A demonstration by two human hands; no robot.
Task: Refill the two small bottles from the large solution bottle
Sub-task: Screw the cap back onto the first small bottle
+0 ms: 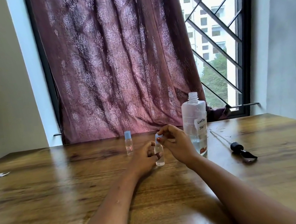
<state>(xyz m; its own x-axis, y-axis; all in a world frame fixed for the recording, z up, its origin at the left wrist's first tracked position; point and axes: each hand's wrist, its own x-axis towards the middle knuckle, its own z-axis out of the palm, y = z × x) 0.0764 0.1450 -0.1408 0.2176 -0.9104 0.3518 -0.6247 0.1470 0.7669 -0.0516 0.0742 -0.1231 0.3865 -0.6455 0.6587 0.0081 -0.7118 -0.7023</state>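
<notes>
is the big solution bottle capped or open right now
Open. The large solution bottle stands upright with its threaded neck bare, and the black pump top lies on the table beside it.

Two small clear plastic bottles with pale blue caps, one large clear uncapped solution bottle with a handwritten label, one black pump head with a long dip tube, one white paper scrap, two bare hands.

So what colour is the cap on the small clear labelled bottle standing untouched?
Light blue cap, clearest in the head view.
</notes>
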